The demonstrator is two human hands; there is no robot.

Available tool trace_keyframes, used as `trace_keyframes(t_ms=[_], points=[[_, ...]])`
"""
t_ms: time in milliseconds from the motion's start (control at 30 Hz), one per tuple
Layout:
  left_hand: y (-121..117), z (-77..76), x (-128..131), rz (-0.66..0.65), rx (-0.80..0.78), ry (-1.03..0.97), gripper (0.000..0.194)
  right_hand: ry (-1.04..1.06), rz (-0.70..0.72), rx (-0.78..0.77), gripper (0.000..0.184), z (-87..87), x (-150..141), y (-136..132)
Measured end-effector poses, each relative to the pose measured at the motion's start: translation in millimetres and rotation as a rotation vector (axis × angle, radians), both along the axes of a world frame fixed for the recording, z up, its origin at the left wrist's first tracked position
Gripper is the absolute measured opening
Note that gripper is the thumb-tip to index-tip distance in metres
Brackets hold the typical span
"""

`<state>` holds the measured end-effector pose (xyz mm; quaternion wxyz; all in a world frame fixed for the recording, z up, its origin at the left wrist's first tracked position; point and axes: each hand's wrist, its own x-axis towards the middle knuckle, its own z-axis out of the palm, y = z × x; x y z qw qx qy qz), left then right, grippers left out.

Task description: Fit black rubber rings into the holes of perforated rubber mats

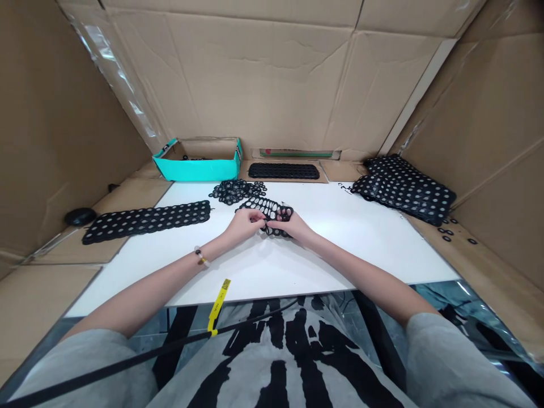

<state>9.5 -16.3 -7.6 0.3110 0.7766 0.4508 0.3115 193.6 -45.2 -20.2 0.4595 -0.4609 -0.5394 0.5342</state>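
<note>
Corrugated brown cardboard walls (pixel 272 85) surround a flat white tabletop (pixel 340 255). At centre, the left hand (pixel 243 224) and right hand (pixel 293 226) curl closed, their fingers (pixel 257 216) pinching a perforated black rubber ring sheet (pixel 267 208) from opposite sides, apparently to hold it steady; some contact points are hidden. A loose pile of black rubber rings (pixel 234 191) lies just beyond. An open teal box (pixel 198 169) at upper centre contains a few black rings. A long perforated black strip (pixel 147 221) lies at left; stacked perforated black sheets (pixel 403 190) occupy the right.
</note>
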Motion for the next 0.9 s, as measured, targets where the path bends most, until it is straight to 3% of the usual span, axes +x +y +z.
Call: trace_keyframes(t_ms=[267, 400, 567, 700, 800, 900], points=[[-7, 4.8, 5, 0.015, 0.118, 0.072, 0.014, -0.439, -0.119, 0.114, 0.013, 2.0, 1, 4], [5, 5.8, -5, 0.059, 0.182, 0.098, 0.013, -0.616, -0.154, 0.179, 0.012, 3.3, 4, 4], [53, 14.4, -53, 0.343, 0.259, 0.042, 0.019, -0.49, -0.199, 0.042, 0.006, -6.4, 16, 14], [84, 7.2, -88, 0.435, 0.405, 0.272, 0.022, -0.41, -0.183, 0.024, 0.012, -9.4, 17, 16], [82, 3.2, -87, 0.438, 0.456, 0.412, 0.029, -0.356, -0.173, 0.013, 0.013, -7.7, 15, 14], [58, 11.7, -64, 0.275, 0.488, 0.352, 0.032, -0.233, -0.173, -0.039, 0.015, -6.6, 14, 12]])
